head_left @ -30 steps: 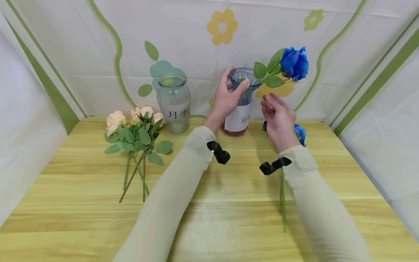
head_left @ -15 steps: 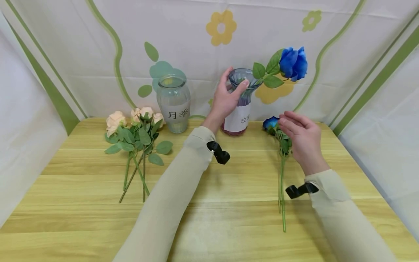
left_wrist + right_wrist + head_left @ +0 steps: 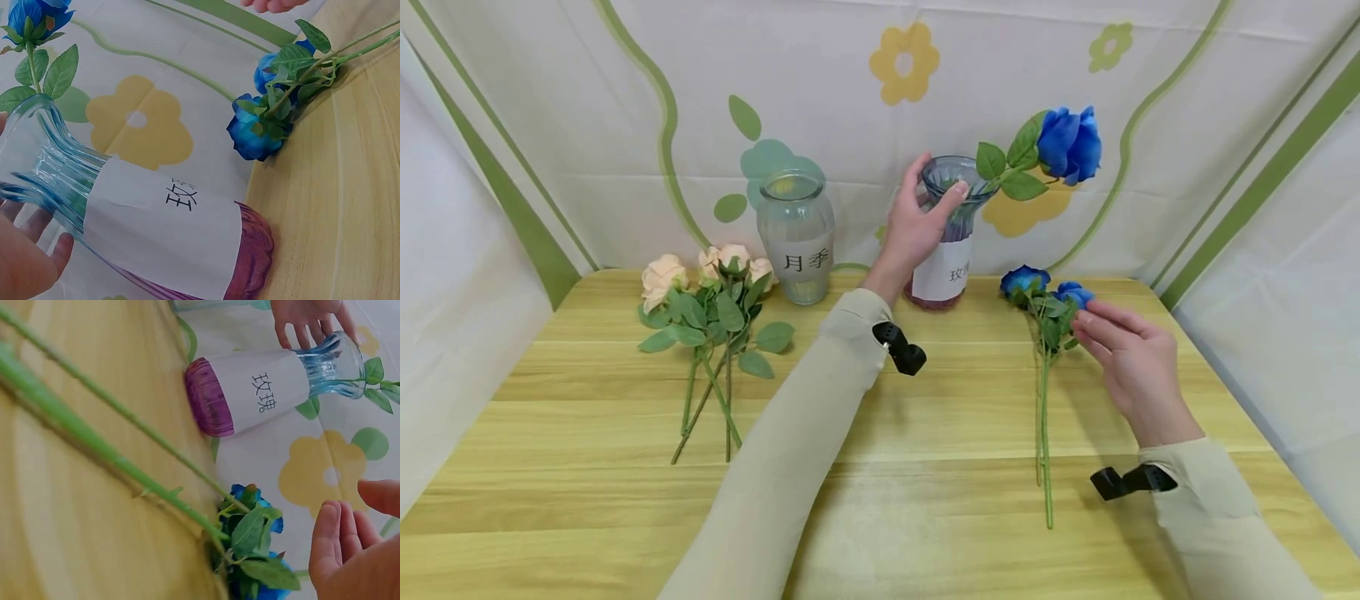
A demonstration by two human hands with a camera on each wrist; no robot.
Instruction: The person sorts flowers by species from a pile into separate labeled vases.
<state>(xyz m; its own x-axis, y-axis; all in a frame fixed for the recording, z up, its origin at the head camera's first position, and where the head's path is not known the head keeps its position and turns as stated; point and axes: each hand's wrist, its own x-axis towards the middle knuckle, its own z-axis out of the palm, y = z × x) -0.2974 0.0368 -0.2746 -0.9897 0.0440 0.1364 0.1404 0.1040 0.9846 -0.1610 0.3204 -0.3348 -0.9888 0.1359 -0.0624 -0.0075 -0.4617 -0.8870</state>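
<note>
My left hand (image 3: 913,237) grips the flared neck of a blue-to-purple glass vase (image 3: 942,271), thumb over the rim and fingers round the far side. Its white paper label carries dark characters. One blue rose (image 3: 1070,146) stands in this vase, leaning out to the right with its leaves above the rim. On the table at the right lie two more blue roses (image 3: 1025,281), heads to the back and green stems (image 3: 1047,450) pointing toward me. Just right of those heads is my right hand (image 3: 1138,371), fingers loosely bent and fingertips at the leaves. The right wrist view shows nothing in its grasp.
Left of the held vase stands a pale green glass vase (image 3: 797,242), also labelled. Several peach roses (image 3: 662,281) lie beside it on the wooden table (image 3: 880,517), stems crossed. A patterned white cloth (image 3: 850,108) hangs close behind the vases.
My right hand has moved from beside the vase down and right to the blue roses on the table, uncovering their heads. My left hand and the vase have stayed in place.
</note>
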